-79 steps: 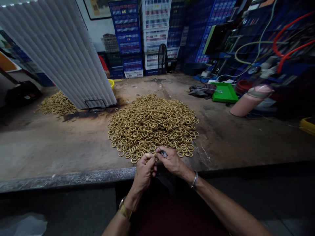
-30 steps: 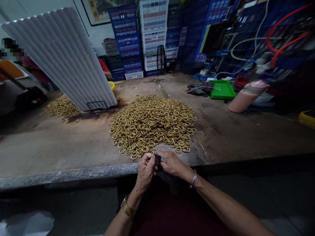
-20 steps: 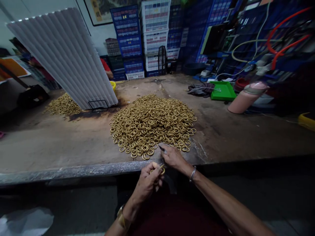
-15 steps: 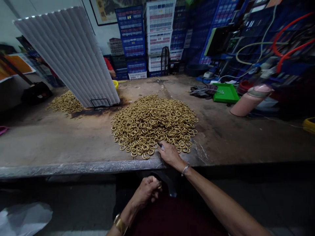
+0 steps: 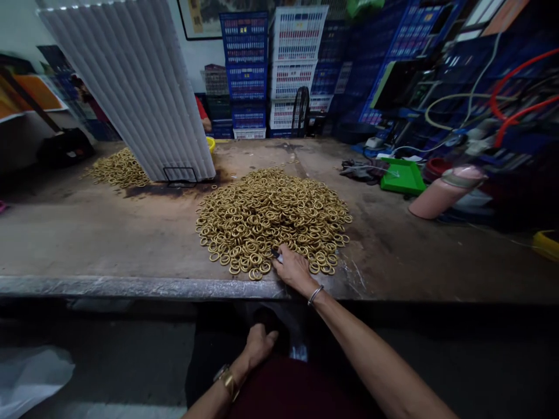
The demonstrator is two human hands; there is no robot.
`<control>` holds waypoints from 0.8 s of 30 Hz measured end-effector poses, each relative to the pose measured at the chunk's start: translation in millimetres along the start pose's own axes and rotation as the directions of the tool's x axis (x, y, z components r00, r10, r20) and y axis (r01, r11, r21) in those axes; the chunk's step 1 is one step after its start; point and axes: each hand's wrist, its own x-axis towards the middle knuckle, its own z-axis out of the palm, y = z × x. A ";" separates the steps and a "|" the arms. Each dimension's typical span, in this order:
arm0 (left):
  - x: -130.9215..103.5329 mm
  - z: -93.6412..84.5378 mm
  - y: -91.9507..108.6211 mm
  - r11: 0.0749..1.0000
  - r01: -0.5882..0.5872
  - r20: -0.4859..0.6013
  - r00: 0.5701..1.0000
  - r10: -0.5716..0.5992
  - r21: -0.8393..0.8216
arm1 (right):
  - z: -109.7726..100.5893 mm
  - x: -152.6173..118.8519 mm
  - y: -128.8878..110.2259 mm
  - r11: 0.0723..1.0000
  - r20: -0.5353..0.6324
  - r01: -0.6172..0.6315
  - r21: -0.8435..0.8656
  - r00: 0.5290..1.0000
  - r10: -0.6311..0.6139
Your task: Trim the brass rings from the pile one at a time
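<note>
Rings (image 5: 273, 212) lie in a broad heap at twelve o'clock on the table (image 5: 109, 233), its near side close to the table's edge. The heap's long axis runs from nine to three o'clock; single rings tilt and overlap every way, and the lower ones are buried. At the heap's near side, the right hand (image 5: 294, 269) grasps a small tool (image 5: 276, 255) in bent fingers, its dark tip pointing to ten o'clock among the rings, its long axis running from ten to four. The palm hides the tool's rear, so its kind is unclear.

Below the table's edge, at six o'clock from the heap, the left hand (image 5: 259, 344) has its thumb out and its fingers turned under; whether they grip anything, I cannot tell.

At ten o'clock, a ridged panel (image 5: 140, 99) leans over a wire stand (image 5: 180, 176), partly covering a second heap (image 5: 120, 169) and a red sleeve (image 5: 201, 110). Toward two o'clock are dark gloves (image 5: 362, 171), a green tray (image 5: 402, 176) and a tilted pink bottle (image 5: 443, 192). The far right is dim and blurred.
</note>
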 end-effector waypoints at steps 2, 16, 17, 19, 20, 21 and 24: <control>-7.9 0.5 19.2 1.000 -0.026 -0.017 1.000 0.026 0.013 | 1.1 -1.3 2.2 1.000 -0.007 -0.011 0.005 1.000 0.011; 4.3 14.4 122.0 0.967 -0.154 -0.088 0.986 0.138 -0.204 | -4.3 -41.6 19.2 0.668 -0.048 0.089 0.739 0.996 -0.081; 5.5 14.8 121.7 0.969 -0.144 -0.074 0.989 0.131 -0.200 | -4.9 -44.3 19.1 0.635 -0.015 0.062 0.770 0.997 -0.079; 6.3 14.7 121.1 0.973 -0.140 -0.066 0.989 0.130 -0.185 | -5.7 -47.4 19.0 0.572 0.048 0.009 0.820 0.995 -0.085; 6.1 14.2 121.0 0.973 -0.154 -0.071 0.987 0.144 -0.174 | -6.1 -47.8 18.9 0.552 0.079 -0.015 0.833 0.992 -0.093; 5.8 13.6 121.3 0.971 -0.177 -0.077 0.983 0.167 -0.159 | -6.7 -47.7 18.7 0.544 0.104 -0.033 0.838 0.990 -0.100; 3.9 12.1 123.2 0.965 -0.245 -0.068 0.969 0.239 -0.092 | -9.2 -45.1 17.6 0.572 0.131 -0.056 0.819 0.987 -0.091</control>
